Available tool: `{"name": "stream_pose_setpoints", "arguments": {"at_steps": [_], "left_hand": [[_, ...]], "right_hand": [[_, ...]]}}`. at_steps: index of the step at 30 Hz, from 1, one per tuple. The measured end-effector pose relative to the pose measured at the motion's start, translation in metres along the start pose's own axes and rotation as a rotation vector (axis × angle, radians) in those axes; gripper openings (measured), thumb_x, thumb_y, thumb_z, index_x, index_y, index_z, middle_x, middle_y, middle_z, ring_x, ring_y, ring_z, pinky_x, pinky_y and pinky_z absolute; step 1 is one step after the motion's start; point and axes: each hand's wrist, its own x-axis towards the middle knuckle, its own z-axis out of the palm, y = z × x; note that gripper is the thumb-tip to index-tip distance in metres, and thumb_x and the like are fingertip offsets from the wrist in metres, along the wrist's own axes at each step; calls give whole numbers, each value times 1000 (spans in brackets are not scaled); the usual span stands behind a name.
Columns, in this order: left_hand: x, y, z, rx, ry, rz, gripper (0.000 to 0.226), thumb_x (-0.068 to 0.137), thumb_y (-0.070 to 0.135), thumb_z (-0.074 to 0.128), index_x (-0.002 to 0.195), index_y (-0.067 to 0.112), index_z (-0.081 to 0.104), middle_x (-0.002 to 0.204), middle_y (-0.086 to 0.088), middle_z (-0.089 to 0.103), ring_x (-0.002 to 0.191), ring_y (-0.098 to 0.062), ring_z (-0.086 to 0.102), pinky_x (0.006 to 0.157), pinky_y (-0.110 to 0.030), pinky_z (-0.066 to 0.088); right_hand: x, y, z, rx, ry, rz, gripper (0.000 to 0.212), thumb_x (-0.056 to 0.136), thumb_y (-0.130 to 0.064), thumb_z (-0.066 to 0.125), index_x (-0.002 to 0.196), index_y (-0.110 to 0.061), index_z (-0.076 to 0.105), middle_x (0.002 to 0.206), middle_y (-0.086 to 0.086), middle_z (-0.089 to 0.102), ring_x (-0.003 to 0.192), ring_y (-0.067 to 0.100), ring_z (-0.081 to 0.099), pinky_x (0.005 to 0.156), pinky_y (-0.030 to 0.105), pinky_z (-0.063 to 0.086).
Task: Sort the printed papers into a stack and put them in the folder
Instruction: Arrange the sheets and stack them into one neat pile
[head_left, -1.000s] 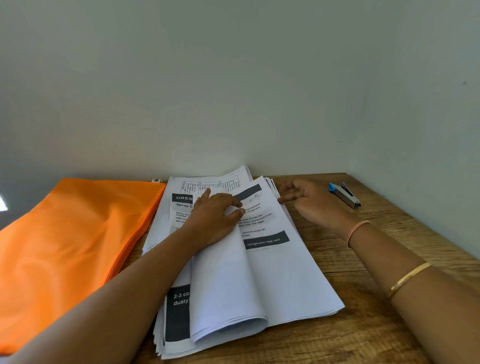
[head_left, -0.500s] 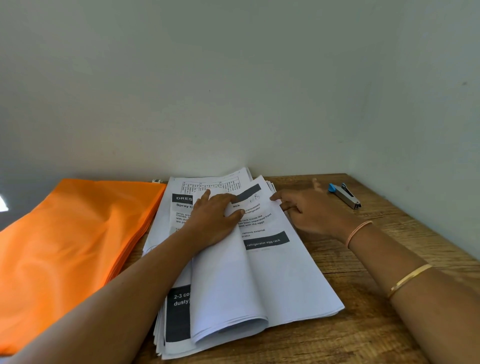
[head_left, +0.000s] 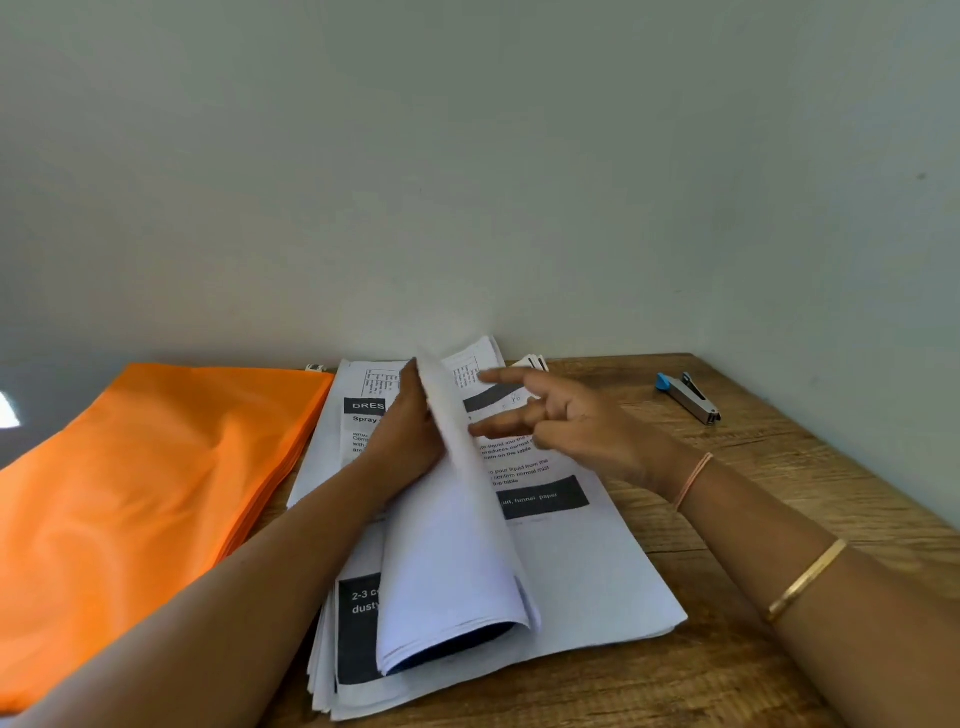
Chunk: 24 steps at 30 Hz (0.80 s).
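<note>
Fingers (head_left: 514, 383) of right hand (head_left: 587, 431): spread, index and middle straight and pointing left at the raised sheets (head_left: 457, 519), ring and little half curled. Nothing pinched. Tips sit right at the raised edge, but blur hides whether they touch. Judgement: it's flicking pages across to check each one, so a loose hand makes sense.

Left hand (head_left: 408, 431): fingers (head_left: 411, 387) straight and together, flat against the back of the raised sheets, thumb hidden. Likely job: stop the turned bundle dropping back, so the page under it is readable.

Papers (head_left: 597, 571) lie mid-table (head_left: 779, 675), short edge toward the person. That edge is fanned, not squared, so sorting looks unfinished. Nothing is in a folder yet.

Folders (head_left: 156, 493): orange, piled flat just beside the papers on the left, handy for the loading step.

Stapler (head_left: 688, 397): far right by the wall, well apart from the papers and out of the flipping path.

Counts:
- hands: 2
- papers: 1 pile, split into a flat part and a raised bundle; sheets too many to count
- folders: several, judging by the edge layers; exact number unreadable
- stapler: 1
- right-arm wear: 2, a thin band (head_left: 693, 480) and a bangle (head_left: 805, 579)
</note>
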Motion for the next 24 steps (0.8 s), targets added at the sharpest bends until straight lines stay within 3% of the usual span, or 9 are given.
{"name": "stream_pose_setpoints", "arguments": {"at_steps": [2,3,6,10,14,17,19,22,24], "left_hand": [[4,3,-3,-155,43,-100,53,102,15,36,150,14,12,151,-9,30,135,-25,34,71,-7,37],[7,5,-5,-210,83,-163,48,104,20,31,149,14,17,150,-8,30,136,-24,33,69,-6,39],[15,7,-16,-502,296,-289,44,104,24,29,146,12,25,146,-13,36,132,-29,37,95,-26,36],[13,13,-25,-631,295,-359,46,96,57,27,112,21,52,99,-6,63,91,-25,61,86,-42,50],[18,1,-21,141,324,10,49,91,55,46,127,22,53,135,-4,51,125,-23,44,106,-46,36],[15,5,-8,632,40,188,38,90,51,49,125,37,54,148,6,38,141,-24,20,115,-49,14],[12,8,0,703,-96,170,32,92,47,47,121,38,56,149,7,36,144,-24,11,116,-51,6],[12,6,2,659,-99,164,31,93,49,43,116,36,59,142,7,45,141,-25,20,115,-50,11],[13,1,0,653,-99,150,33,93,51,42,116,36,60,141,8,46,140,-25,22,114,-50,12]], "right_hand": [[-1,-2,5,-22,-63,-4,53,89,1,43,124,-39,49,114,-16,67,84,31,66,67,30,52],[-1,-3,8,-29,-84,-1,52,90,2,44,122,-38,51,117,-16,66,71,18,64,59,19,46],[-1,-5,14,-97,-118,9,48,90,2,44,118,-36,53,123,-14,63,103,-3,59,77,5,42],[-2,-8,16,-158,-129,-5,47,88,2,44,122,-28,58,123,-11,64,116,-4,53,97,8,37],[-2,-8,19,-191,-137,-20,46,86,4,45,122,-20,62,125,-9,61,102,-17,50,86,-7,29],[-1,-8,19,-162,-120,-16,45,84,7,44,115,-18,66,121,-8,63,98,-22,49,85,-6,31],[0,-7,16,-75,-72,-10,44,85,9,42,104,-20,69,109,-8,68,88,-12,58,80,3,40],[4,0,5,-17,174,-3,47,86,9,39,90,-29,66,87,-7,74,62,30,58,54,22,41],[8,10,-6,7,371,51,44,88,8,38,91,-28,63,83,-9,73,71,31,65,61,31,50]]}}
